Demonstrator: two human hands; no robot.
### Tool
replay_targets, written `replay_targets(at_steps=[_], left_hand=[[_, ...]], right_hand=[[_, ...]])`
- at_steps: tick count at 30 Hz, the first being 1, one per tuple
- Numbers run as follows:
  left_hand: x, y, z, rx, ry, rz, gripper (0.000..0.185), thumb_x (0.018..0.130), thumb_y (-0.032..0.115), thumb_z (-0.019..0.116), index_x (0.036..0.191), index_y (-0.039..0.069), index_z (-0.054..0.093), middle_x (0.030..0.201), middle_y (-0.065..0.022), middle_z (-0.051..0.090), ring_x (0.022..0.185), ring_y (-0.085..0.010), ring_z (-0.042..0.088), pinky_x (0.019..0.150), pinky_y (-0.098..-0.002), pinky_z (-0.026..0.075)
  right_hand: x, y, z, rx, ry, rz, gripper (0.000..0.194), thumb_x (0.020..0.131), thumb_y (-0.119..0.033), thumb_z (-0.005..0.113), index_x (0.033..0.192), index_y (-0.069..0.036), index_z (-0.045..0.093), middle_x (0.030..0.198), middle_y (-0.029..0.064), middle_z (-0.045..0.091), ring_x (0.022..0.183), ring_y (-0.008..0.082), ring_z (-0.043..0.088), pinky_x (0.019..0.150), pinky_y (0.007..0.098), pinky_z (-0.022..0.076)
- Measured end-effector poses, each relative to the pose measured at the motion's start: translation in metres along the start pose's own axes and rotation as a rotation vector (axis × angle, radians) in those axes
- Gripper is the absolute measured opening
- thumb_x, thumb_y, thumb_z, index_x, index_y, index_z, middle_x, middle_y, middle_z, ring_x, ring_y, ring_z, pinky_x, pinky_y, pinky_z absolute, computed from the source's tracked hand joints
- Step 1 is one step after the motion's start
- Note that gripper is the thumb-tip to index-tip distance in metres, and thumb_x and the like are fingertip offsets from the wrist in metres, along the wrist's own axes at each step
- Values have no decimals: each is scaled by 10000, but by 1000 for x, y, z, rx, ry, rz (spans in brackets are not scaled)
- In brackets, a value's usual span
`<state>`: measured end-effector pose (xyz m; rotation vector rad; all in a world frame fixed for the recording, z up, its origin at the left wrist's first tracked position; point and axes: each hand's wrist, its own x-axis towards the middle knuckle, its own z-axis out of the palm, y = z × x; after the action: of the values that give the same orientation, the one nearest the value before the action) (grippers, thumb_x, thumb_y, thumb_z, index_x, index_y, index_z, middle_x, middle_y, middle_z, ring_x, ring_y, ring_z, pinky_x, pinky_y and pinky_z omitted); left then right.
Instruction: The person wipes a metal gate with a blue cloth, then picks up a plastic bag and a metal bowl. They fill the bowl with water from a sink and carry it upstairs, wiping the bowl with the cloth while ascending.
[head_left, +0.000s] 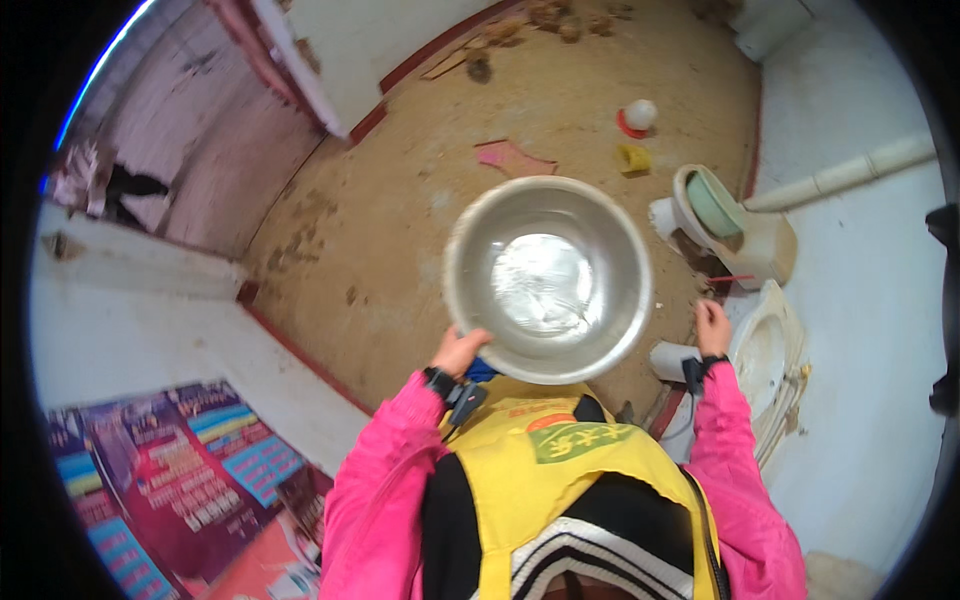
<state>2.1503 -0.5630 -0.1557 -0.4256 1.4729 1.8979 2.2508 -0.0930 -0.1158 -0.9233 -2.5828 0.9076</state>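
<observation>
My left hand (459, 351) grips the near left rim of a large metal basin (474, 300), with the thumb over its edge. The basin is held in front of my yellow apron, its inside facing up, and light shines off its bottom. Whether it holds water I cannot tell. My right hand (712, 327) is off the basin, to its right, near a white washbasin (765, 352) by the wall. Its fingers are curled; whether they hold anything is not clear. A thin red stick-like thing (731, 278) lies just beyond them.
At the right stand a bucket-like container (684, 196) with a green bowl (712, 202) in it, and a pale pipe (847, 176). On the floor are a yellow container (634, 159), a white-and-red poultry drinker (639, 118) and a pink piece (514, 157). A doorway opens at upper left.
</observation>
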Motion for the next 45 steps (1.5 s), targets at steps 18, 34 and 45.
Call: replay_targets(at_steps=[18,34,45], left_hand=[[33,97,-289,-449,341,58,401,776,236,541,1086,-19,542,1041,-174,620,889,-326,626,787,-433,522],[79,260,-526,-564,643,312,369,770,192,545,1067,-27,538,1011,-173,622,863,-314,632,767,-413,538],[147,447,-671,-644,569,297,340,722,173,600,986,-37,558,911,-127,613,800,-256,619,732,-381,523]], right_hand=[[83,-332,274,288,-391,-423,228,837,-215,609,964,-25,616,812,125,650,727,206,633,669,302,493],[294,-838,450,479,-73,-993,425,895,-211,547,1274,-40,462,1202,130,512,1069,215,518,864,309,443],[442,-1107,449,411,307,-1031,624,901,-462,443,1321,-3,391,1318,221,425,1263,309,365,1050,356,279]])
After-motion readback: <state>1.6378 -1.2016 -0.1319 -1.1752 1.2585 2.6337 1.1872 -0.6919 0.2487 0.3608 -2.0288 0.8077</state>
